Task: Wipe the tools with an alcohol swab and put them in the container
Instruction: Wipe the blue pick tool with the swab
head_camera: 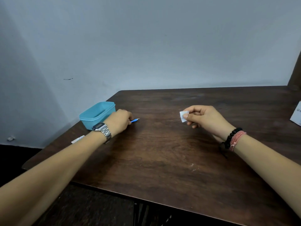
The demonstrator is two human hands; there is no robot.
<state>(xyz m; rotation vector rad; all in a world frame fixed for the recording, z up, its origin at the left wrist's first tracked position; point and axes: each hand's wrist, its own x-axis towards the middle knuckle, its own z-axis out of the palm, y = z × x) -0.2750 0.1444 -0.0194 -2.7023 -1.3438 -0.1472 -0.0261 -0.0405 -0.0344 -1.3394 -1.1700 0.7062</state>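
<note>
Dark wood-grain tabletop (162,152), two bare hands at work over it.
Nearest the wall-side edge, the left hand (121,119) curls around a slim blue-handled tool (134,120), long axis running left to right, thin tip pointing right; the right hand (205,118) pinches a small white square swab (183,116). Farther left, touching the left hand, sits a turquoise plastic container (96,115), rectangular with rounded corners.

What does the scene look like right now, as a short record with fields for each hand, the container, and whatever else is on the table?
left hand: left hand grips a thin blue-handled tool, tip pointing right
right hand: right hand pinches a small white alcohol swab, raised above the table
container: open light-blue plastic container, beside the left hand, contents not visible
table: dark wooden table
other: white wrapper near left edge; white box at right edge
</note>
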